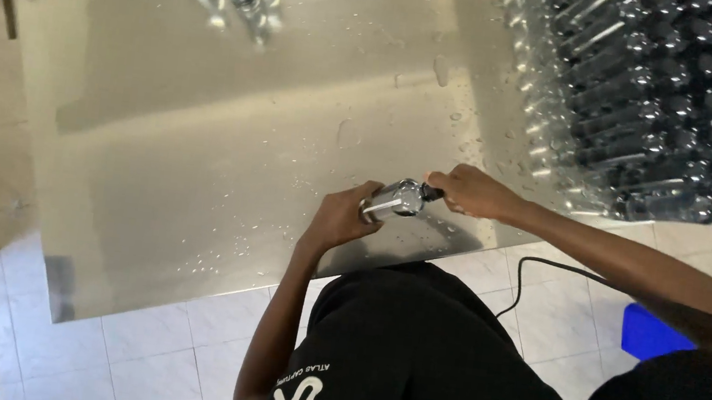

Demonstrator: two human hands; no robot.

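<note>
- I had a single view, from the camera worn on the head.
- It faced steeply down past the black trousers [409,360] onto the wet steel table [227,148] and tiled floor [165,357].
- It sat close, about arm's reach above the tabletop.
- The stacked bottles [677,95] filled the upper right corner.
- No second view overlapped it.

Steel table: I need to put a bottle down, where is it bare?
The wet steel table lies bare left of the left hand and small clear bottle. It is crowded at right with stacked black-capped bottles.
</note>
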